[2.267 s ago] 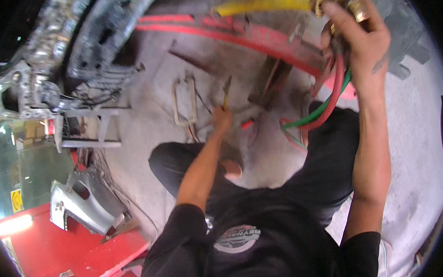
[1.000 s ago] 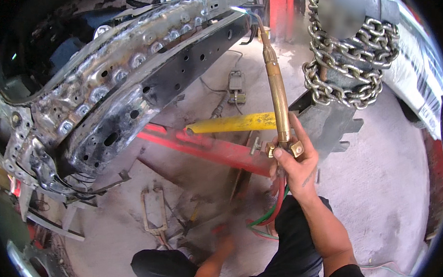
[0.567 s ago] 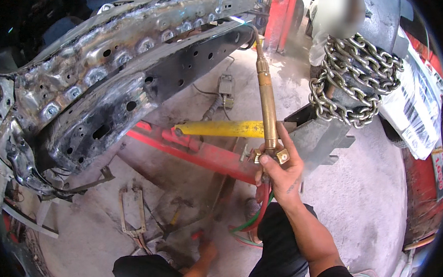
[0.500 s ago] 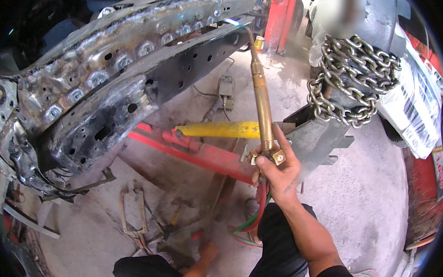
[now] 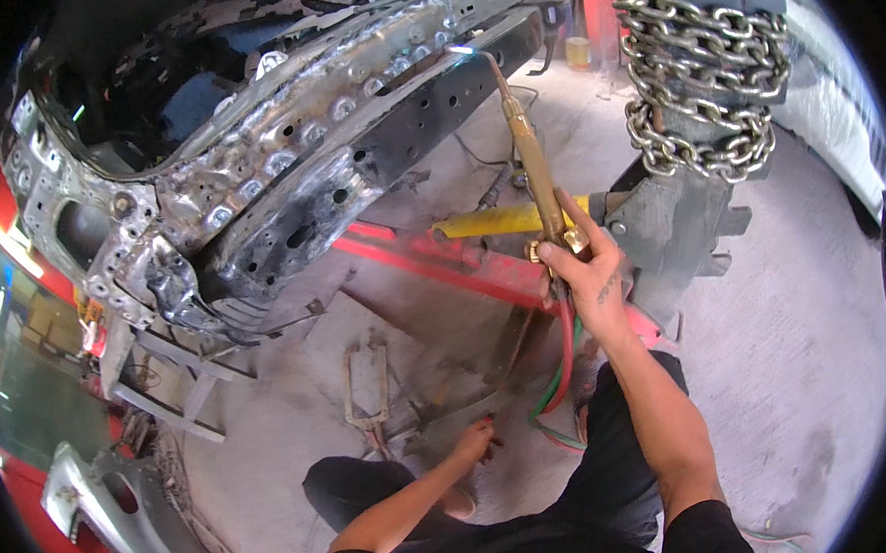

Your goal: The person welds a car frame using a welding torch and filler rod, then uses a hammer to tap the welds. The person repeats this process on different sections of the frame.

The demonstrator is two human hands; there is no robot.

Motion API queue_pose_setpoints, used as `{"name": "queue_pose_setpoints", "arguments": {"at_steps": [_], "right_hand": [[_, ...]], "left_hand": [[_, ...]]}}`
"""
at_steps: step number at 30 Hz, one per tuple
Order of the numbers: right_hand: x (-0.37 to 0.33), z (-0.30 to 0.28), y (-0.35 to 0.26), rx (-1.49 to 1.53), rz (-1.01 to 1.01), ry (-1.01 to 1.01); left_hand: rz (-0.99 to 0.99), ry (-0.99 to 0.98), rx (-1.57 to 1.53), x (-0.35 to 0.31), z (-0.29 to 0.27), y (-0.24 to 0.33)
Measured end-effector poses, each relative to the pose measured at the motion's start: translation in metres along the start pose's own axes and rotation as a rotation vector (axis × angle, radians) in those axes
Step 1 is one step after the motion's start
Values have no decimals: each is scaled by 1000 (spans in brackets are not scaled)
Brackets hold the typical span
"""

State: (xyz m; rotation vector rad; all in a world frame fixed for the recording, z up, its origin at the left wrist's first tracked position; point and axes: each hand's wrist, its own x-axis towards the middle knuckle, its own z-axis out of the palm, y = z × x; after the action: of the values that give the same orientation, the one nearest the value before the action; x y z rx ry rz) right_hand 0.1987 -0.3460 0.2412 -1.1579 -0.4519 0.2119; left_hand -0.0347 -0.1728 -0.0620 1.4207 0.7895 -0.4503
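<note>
My right hand (image 5: 589, 261) is wrapped round the valve end of a brass gas torch (image 5: 530, 152), its index finger stretched along the handle. The torch stands tilted, and a small bluish-white flame (image 5: 463, 50) comes off its bent tip beside a black, holed metal beam (image 5: 386, 144). Along that beam runs a bare metal car body rail (image 5: 275, 135) with scorched, welded spots. Red and green hoses (image 5: 568, 355) hang from the torch's lower end. Low over the floor, near my knees, my left hand (image 5: 472, 443) is closed, with something small and reddish at its fingers that I cannot make out.
A red frame arm (image 5: 463, 273) and a yellow cylinder (image 5: 490, 221) lie beyond my right hand. Heavy chain (image 5: 698, 83) wraps a post at the right. Locking clamps (image 5: 367, 386) rest on the floor, and a silver body panel (image 5: 125, 513) stands at lower left.
My view has swung left, so the scene sits farther right. My left hand has come forward and up from beside my knee. The torch stays lit in my right hand by the beam.
</note>
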Motion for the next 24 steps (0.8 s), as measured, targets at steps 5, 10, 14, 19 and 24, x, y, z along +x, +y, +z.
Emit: {"name": "queue_pose_setpoints", "arguments": {"at_steps": [5, 10, 14, 19, 24], "right_hand": [[16, 6, -22, 33, -42, -52], [21, 3, -17, 127, -25, -93], [14, -2, -3, 184, 35, -141], [16, 4, -3, 199, 45, -184], [20, 0, -4, 256, 49, -175]], "left_hand": [[278, 163, 18, -79, -53, 71], [822, 429, 125, -166, -43, 169], [1289, 694, 762, -187, -61, 242], [1355, 908, 1043, -189, -71, 341], [1363, 968, 1122, -158, -89, 387]]}}
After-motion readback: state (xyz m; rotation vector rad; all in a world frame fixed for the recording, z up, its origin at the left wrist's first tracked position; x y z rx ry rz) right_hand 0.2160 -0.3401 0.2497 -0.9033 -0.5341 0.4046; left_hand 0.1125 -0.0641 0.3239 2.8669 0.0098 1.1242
